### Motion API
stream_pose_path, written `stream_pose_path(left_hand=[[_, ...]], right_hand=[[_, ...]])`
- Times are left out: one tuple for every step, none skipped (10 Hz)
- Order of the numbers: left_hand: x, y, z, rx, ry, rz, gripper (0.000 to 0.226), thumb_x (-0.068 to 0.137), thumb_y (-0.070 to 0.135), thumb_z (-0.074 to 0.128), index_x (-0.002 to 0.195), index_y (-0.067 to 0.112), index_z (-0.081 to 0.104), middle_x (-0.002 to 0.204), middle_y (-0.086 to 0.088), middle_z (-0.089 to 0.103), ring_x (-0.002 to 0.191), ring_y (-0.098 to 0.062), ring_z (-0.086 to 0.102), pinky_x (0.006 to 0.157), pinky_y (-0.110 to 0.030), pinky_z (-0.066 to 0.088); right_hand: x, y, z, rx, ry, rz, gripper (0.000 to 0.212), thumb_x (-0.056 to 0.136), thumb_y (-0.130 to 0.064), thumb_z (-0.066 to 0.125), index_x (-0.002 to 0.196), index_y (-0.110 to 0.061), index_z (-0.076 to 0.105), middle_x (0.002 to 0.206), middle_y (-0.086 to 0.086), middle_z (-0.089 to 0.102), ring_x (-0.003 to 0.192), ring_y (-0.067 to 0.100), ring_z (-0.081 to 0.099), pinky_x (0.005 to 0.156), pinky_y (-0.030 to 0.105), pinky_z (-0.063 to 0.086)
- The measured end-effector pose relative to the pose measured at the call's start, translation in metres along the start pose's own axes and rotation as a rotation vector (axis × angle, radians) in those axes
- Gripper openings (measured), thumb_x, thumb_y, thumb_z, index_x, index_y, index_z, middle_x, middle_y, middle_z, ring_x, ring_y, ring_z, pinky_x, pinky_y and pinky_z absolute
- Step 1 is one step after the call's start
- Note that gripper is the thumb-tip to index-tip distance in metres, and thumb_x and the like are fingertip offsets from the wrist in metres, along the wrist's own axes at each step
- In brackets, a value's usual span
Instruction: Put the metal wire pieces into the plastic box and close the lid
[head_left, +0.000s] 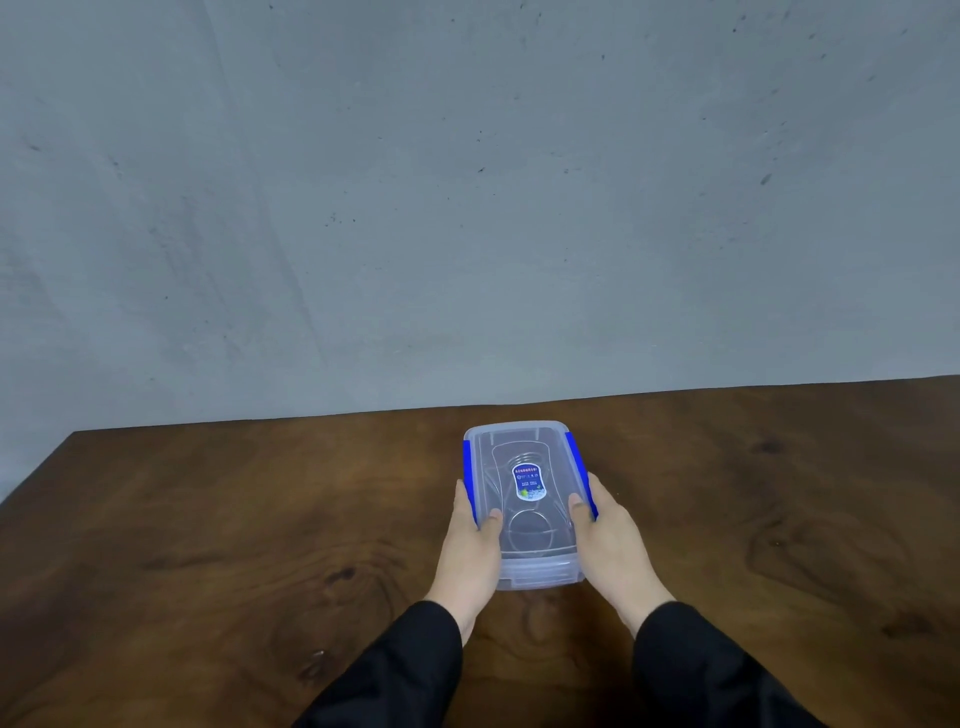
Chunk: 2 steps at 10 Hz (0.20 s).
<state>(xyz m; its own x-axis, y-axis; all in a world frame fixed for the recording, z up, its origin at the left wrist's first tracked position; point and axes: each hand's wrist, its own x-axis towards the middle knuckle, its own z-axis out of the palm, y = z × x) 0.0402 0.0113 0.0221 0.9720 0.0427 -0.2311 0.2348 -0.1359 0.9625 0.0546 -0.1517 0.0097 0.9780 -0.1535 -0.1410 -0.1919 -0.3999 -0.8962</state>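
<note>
The fingers (462, 499) of the left hand (470, 545) wrap the box (524, 571) on its left side, thumb on the lid (519, 441); the right hand (605, 535) clasps the opposite side the same way. The box sits on the worktop (208, 545) near the wall (467, 182), lid on, blue clips (573, 457) down. Wire pieces (530, 530) show through the clear plastic, under a sticker (529, 482).

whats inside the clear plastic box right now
Through the lid of the clear plastic box with blue side clips, round metal wire pieces show as rings. An oval sticker and both hands at the sides cover part, so their number is unclear.
</note>
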Motion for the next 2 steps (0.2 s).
stream_pose_path(left_hand=[[-0.0002,0.0004,-0.0008,-0.004,-0.018,-0.017,0.039,0.104,0.029,0.045,0.14,0.036,0.032,0.12,0.013,0.06,0.102,-0.007,0.065,0.068,-0.015,0.056],[-0.0074,-0.0026,-0.0086,-0.107,-0.038,-0.069,0.059,0.1,0.041,0.05,0.151,0.035,0.022,0.133,0.011,0.058,0.113,-0.008,0.063,0.086,-0.026,0.057]], right_hand=[[-0.0017,-0.0016,0.0009,0.04,-0.023,0.02,0.038,0.104,-0.036,0.044,0.141,-0.026,0.044,0.117,-0.004,0.064,0.096,0.009,0.068,0.063,0.016,0.058],[-0.0108,-0.0059,-0.0052,0.106,-0.074,0.093,0.055,0.103,-0.044,0.042,0.154,-0.028,0.03,0.133,-0.003,0.059,0.11,0.011,0.065,0.074,0.021,0.059]])
